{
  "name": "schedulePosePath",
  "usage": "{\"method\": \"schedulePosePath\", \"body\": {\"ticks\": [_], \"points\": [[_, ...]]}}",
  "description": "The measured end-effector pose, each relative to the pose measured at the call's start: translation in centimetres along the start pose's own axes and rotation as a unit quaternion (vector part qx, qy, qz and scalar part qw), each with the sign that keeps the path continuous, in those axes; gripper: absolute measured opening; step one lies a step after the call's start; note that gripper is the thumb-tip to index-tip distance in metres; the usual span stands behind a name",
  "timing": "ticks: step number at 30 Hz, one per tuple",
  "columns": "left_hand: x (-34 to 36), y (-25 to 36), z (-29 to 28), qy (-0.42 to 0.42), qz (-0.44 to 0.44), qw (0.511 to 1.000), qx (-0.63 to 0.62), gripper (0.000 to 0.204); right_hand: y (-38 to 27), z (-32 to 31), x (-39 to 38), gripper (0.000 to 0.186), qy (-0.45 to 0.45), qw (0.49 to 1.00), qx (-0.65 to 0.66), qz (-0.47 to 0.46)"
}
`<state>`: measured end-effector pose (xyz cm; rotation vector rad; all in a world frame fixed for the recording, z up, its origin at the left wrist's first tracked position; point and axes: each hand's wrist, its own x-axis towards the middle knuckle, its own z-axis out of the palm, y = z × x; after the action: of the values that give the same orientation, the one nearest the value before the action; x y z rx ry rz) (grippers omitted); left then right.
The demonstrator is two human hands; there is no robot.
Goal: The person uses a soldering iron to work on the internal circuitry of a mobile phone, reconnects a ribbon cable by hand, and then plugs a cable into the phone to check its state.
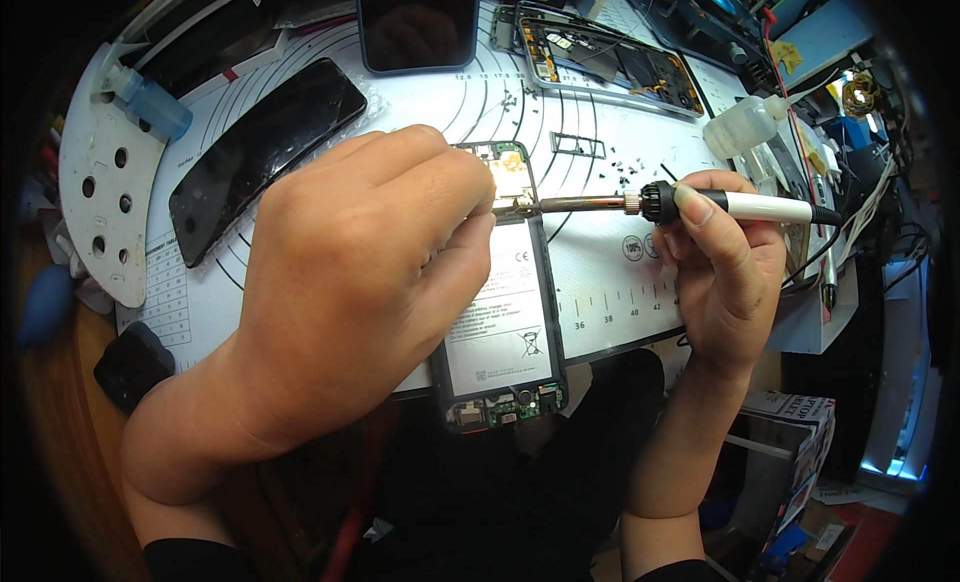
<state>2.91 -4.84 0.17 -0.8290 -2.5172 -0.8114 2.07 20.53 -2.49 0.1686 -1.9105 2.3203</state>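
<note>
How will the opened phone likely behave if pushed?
The opened phone is probably stiff, given its straight frame. It may be fragile: a circuit board shows bare at the lower end. That end appears to overhang the mat, so it could tip.

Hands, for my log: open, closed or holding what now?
Left hand: closed at the phone; whether it holds anything is hidden.
Right hand: closed, holding the soldering iron.

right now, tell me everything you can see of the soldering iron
The soldering iron is held nearly level, pointing left: slim metal-looking shaft, ridged metallic collar, black ribbed nut, black-and-white handle, black cable behind. The right hand grips it around the black section. Its tip end reaches over the opened phone; whether it touches is unclear.
</note>
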Motion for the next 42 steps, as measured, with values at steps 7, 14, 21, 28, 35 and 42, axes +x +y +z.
{"method": "schedulePosePath", "body": {"ticks": [7,14,21,28,35,42], "points": [[0.0,0.0,0.1,0.003,0.001,1.000,0.002,0.008,0.0,0.0,0.0,0.021,0.000,1.000,-0.007,-0.002],[0.0,0.0,0.2,0.012,0.005,1.000,-0.005,0.008,0.0,0.0,0.0,0.021,0.001,1.000,-0.008,0.000],[0.1,-0.1,0.2,0.017,0.012,1.000,-0.002,0.009,-0.3,0.1,-0.2,0.024,0.006,0.999,0.044,0.007],[0.1,-0.1,0.1,0.017,0.020,1.000,0.002,0.010,0.2,-0.4,-0.2,0.042,-0.036,0.996,0.037,-0.073],[0.0,-0.2,0.1,0.012,0.015,1.000,0.001,0.010,-0.1,-0.5,-0.2,0.019,0.010,0.999,0.031,-0.010],[0.0,-0.2,0.2,0.019,0.018,1.000,-0.008,0.009,-0.4,0.1,-0.3,0.018,0.008,0.999,-0.039,-0.005]]}}
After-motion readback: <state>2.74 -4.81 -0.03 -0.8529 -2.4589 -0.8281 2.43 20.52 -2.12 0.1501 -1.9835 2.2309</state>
